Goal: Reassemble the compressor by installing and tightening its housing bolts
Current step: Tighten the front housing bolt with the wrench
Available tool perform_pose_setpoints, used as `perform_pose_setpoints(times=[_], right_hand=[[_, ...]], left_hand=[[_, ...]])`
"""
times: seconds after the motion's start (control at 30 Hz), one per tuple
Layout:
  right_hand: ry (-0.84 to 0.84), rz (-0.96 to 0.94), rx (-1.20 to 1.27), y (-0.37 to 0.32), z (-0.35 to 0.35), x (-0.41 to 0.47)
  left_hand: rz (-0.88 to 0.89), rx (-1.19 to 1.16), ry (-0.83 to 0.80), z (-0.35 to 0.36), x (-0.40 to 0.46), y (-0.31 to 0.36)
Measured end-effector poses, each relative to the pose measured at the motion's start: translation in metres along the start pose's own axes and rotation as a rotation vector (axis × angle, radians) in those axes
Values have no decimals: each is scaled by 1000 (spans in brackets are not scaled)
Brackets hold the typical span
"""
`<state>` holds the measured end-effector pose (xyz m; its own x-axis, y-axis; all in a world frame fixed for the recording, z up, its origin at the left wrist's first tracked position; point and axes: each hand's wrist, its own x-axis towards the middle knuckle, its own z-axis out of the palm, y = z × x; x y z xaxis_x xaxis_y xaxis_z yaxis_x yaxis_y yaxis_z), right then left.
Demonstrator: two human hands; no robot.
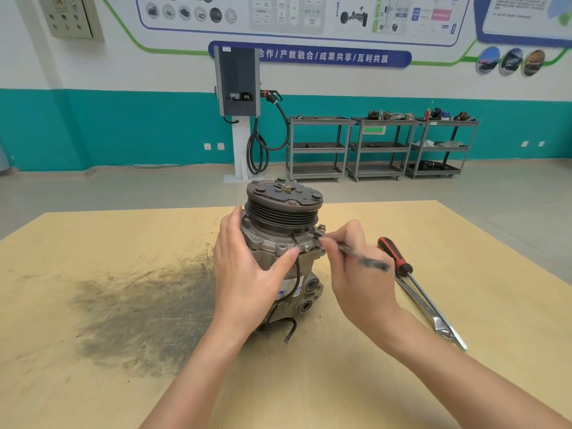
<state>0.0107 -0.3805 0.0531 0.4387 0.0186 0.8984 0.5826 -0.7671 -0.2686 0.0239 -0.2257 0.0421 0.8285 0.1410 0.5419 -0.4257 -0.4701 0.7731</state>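
At the middle of the wooden counter (pixel 93 305) the compressor (pixel 280 252) stands on end, pulley up. The left hand (pixel 247 267) cups its housing, fingers fairly straight, thumb pressed on the flange. The right hand (pixel 356 267) pinches a thin tool (pixel 365 261), blurred, perhaps a small wrench, its grip closed round the shaft, tip at a bolt (pixel 322 227) on the flange's right edge. A red-handled screwdriver (pixel 394 255) and a spanner (pixel 433 317) lie just right.
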Motion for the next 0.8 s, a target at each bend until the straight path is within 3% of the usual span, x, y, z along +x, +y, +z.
perform_pose_setpoints(times=[0.1, 0.23, 0.33, 0.43, 0.6, 0.7, 0.8], right_hand=[[-99, -174, -263, -6, -1, -1], [-207, -233, -468, -16, -1, -1], [-184, -221, -415, -15, -6, 1], [-154, -191, -209, -12, -13, 4], [-158, 351, 599, 6, -21, 20], [-172, 710, 898, 32, -15, 26], [-218, 903, 1069, 49, -9, 27]], left_hand=[[11, -1, 9, 0, 0, 0], [19, 3, 8, -1, 0, 1], [7, -9, 1, -1, -1, 1], [4, 3, 6, -1, -1, 0], [-13, 26, -6, -1, -1, -2], [-10, 28, -10, -1, -1, -2], [-4, 26, -15, -2, -1, -2]])
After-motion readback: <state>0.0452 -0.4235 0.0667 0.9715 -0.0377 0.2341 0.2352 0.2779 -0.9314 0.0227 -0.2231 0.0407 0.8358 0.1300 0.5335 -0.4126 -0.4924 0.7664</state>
